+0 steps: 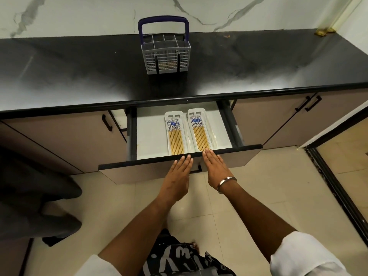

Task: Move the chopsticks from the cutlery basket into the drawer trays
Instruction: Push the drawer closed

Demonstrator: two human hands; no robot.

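left hand (179, 172) flat, released | right hand (216, 166) flat, released | both on drawer front (235, 158) | chopsticks (176, 139) in 2 trays (212, 126)

Chopsticks (176, 140) flat in both drawer trays (211, 134); basket (166, 54) upright.

A black counter (79, 62) runs along a white marbled wall (89, 12), with beige cabinet doors (59, 140) and black handles (107, 122) beneath it. The floor (249, 196) is laid with pale tiles, and a dark door frame (336, 188) edges it on the right. A silver bracelet (227, 181) circles one wrist.
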